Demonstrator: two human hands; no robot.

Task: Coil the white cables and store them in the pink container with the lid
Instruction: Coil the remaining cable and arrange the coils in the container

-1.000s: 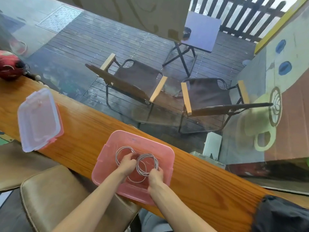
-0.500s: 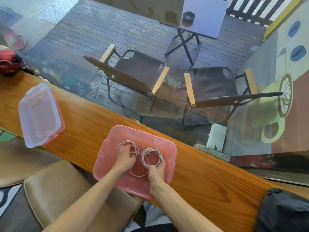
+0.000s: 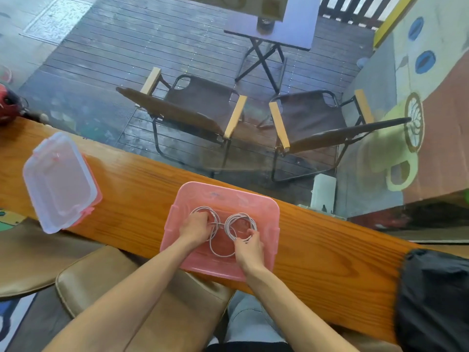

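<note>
The open pink container [image 3: 223,193] sits on the wooden counter in front of me. Inside it lie white cables in coils: a left coil [image 3: 215,219] and a tighter right coil [image 3: 239,221], with a larger loop [image 3: 220,254] sagging between them. My left hand [image 3: 196,228] rests inside the container with its fingers closed on the left coil. My right hand [image 3: 250,248] pinches the near edge of the right coil. The clear lid with pink clips [image 3: 59,180] lies on the counter to the left, apart from the container.
The long wooden counter [image 3: 330,250] runs diagonally against a glass pane. A black bag [image 3: 434,298] sits at its right end, a red object [image 3: 6,102] at its far left. Tan stool cushions [image 3: 106,283] are below the counter. Folding chairs stand beyond the glass.
Both hands have pressed the coils lower into the container and spread them side by side. The right coil is now tighter and rounder. The camera view has tilted slightly downward.
</note>
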